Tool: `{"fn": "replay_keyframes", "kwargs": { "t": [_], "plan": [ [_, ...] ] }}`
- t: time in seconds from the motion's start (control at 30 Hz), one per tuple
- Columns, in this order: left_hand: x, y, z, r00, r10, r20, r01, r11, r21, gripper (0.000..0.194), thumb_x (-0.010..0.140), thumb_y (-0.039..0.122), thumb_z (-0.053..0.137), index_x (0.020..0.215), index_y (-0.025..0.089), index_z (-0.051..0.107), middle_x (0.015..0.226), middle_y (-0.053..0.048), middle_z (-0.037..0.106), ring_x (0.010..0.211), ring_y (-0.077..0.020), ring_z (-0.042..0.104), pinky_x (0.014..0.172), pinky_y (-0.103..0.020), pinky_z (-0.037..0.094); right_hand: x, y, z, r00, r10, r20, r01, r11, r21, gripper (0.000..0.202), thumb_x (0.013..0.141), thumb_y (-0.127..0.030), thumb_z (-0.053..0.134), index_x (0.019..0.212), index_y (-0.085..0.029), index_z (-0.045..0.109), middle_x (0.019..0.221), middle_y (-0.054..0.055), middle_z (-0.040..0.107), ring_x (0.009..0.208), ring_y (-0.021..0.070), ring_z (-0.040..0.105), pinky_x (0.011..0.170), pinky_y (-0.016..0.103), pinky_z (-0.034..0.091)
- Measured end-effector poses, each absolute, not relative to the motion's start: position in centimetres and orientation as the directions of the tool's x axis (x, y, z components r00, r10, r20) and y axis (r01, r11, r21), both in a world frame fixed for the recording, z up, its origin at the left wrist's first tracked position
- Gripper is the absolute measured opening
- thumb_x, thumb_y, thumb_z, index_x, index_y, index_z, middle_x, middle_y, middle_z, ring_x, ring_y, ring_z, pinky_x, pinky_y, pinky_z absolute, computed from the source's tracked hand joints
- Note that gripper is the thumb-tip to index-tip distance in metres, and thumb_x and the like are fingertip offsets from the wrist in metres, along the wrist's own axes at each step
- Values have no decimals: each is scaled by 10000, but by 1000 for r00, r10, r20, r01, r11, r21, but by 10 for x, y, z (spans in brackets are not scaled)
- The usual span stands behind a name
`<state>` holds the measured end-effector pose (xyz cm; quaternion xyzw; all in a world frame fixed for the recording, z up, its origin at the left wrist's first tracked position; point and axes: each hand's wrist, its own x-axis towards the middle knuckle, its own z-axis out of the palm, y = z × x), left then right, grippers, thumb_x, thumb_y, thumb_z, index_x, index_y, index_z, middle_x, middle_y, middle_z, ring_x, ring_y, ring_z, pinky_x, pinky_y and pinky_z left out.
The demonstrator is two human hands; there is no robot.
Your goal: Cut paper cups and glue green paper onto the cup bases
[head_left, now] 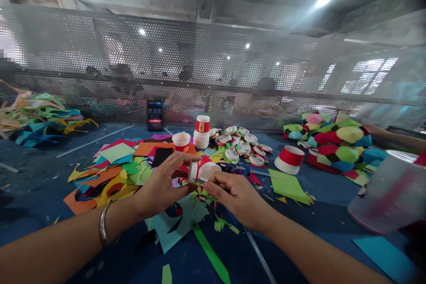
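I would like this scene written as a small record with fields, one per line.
Left hand: holds the tilted paper cup
Right hand: beside that cup, fingers bent; grip unclear
Cup colours: red and white
Behind: upright cup stack, pile of round pieces
Table: blue, scattered with coloured paper
Far right: translucent container
Bracelet: silver, left wrist

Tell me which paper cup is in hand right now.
The red-and-white cup gripped by the left hand; the open-topped cup, the tall stack and the red-topped cup at right rest on the table.
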<state>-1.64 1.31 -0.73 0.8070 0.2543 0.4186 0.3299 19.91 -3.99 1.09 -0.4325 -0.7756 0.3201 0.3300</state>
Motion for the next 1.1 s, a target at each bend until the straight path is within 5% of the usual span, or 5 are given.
{"fn": "replay_keyframes", "kwargs": {
  "t": [0.6,1.1],
  "plan": [
    [-18,12,-5,532,678,507,65,-630,774,448,854,288,678,1282,265,548,1269,-87,501,1145,-236,546,962,-396,528,199,-42,15,-418,879,230,517,438,-735,407,970,-528,464,734,-201,522,634,-47,415,559,108,373,507,259,256],
    [-18,10,-2,535,614,581,187,-756,627,436,845,260,685,1263,315,574,1257,-66,532,1203,-248,501,1038,-445,465,201,-39,11,-410,880,242,475,432,-767,437,987,-528,421,703,-201,482,646,-35,390,579,118,348,518,272,252]
  ]
}}
